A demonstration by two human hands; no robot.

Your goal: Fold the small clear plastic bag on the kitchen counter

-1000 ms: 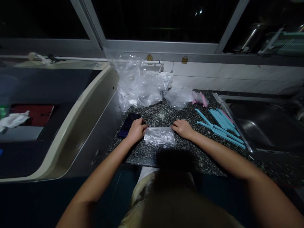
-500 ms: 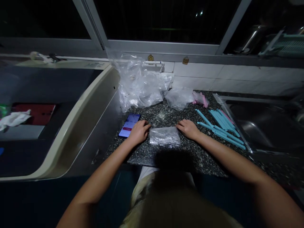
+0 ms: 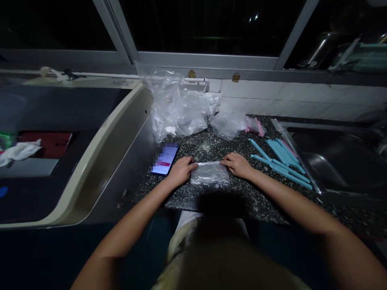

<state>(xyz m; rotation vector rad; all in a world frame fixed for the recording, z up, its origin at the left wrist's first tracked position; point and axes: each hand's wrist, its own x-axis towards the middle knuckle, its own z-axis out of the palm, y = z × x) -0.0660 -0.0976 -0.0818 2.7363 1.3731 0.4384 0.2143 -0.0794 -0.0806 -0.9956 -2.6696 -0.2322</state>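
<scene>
A small clear plastic bag (image 3: 210, 174) lies flat on the speckled dark countertop (image 3: 211, 197) in front of me. My left hand (image 3: 180, 170) pinches the bag's top left corner and my right hand (image 3: 238, 164) pinches its top right corner. A phone (image 3: 165, 159) with a lit screen lies just left of my left hand. A row of light blue plastic sticks (image 3: 281, 159) rests to the right of my right hand.
A heap of clear plastic bags (image 3: 178, 106) stands at the back of the counter, with a smaller bag (image 3: 228, 124) and pink sticks (image 3: 256, 125) beside it. A steel sink (image 3: 335, 161) is at the right. A large appliance lid (image 3: 66, 153) fills the left.
The phone screen lit up. Both hands let go of the bag briefly, then came back to its top corners; the bag now sits slightly further right.
</scene>
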